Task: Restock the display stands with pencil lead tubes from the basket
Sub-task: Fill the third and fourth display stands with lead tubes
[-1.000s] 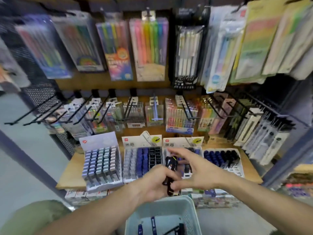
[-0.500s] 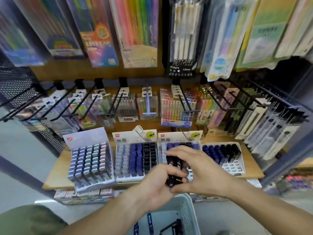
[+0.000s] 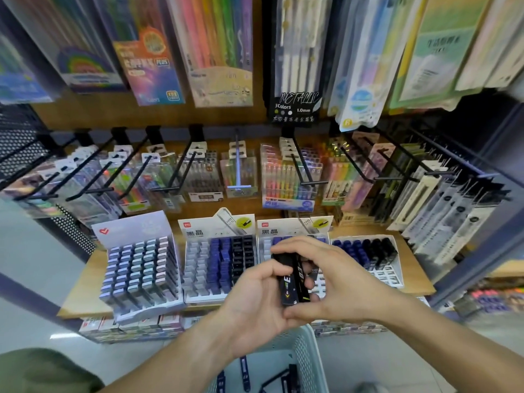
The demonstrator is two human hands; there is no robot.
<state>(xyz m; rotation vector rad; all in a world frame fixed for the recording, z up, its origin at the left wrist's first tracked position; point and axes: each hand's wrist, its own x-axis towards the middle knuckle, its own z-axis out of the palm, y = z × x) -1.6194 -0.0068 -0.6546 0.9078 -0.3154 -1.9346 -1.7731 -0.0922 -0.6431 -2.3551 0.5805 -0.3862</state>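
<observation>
Both left hand [image 3: 255, 302] and right hand [image 3: 337, 282] gripping black lead tubes [image 3: 292, 282]; "METALLIC 3Colors 1.0mm" pack [image 3: 295, 80] at 12 o'clock, basket [image 3: 309, 355] at 6

We see bundle of slim black plastic pencil lead tubes [image 3: 292, 280], upright, slightly tilted, above pale mesh plastic basket [image 3: 307, 355] holding few loose blue and black tubes [image 3: 244, 370]. Behind: four white cardboard display stands [image 3: 218, 268] in row on wooden shelf, tubes standing in slots.
</observation>
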